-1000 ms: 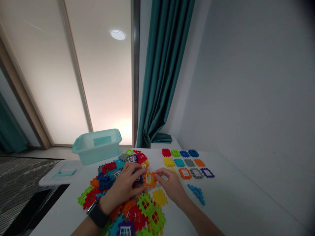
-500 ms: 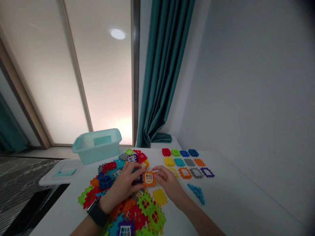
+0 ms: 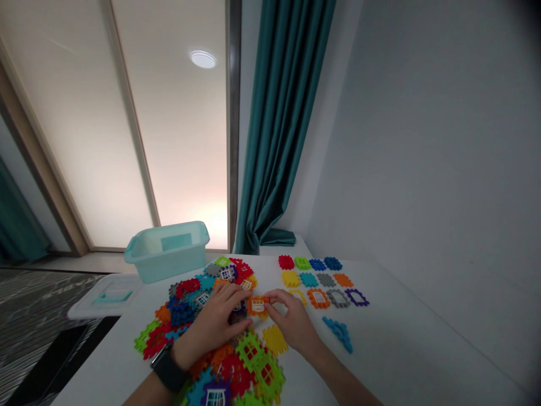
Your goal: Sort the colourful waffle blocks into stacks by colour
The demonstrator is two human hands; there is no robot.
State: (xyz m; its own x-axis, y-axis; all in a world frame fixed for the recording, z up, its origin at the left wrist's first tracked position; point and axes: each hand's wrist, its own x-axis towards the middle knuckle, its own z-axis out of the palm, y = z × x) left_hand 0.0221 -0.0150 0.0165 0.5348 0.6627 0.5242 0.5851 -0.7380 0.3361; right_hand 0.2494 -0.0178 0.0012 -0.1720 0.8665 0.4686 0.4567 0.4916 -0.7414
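An orange interlocking plastic piece point(image 3: 257, 306) with a white window insert lies between my hands at the right side of a heap of similar pieces. My right hand point(image 3: 291, 321) pinches its right edge between thumb and fingers. Over the heap rests my left hand point(image 3: 217, 318), a dark watch on its wrist. Its thumb and index finger are apart, with the fingertips close to the orange piece's left edge; I cannot tell if they touch it. A yellow piece point(image 3: 274, 340) lies just below, beside joined green window pieces point(image 3: 261, 361).
Right of the heap, coloured pieces stand in rows, among them a red one point(image 3: 286, 262) and a purple frame point(image 3: 357, 297). A blue connected strip point(image 3: 338, 334) lies nearer. A teal bin point(image 3: 173, 268) and its lid point(image 3: 105, 296) are at the left.
My right hand has closed its fingers on the orange window piece, which now looks more tilted. My left hand has shifted slightly right.
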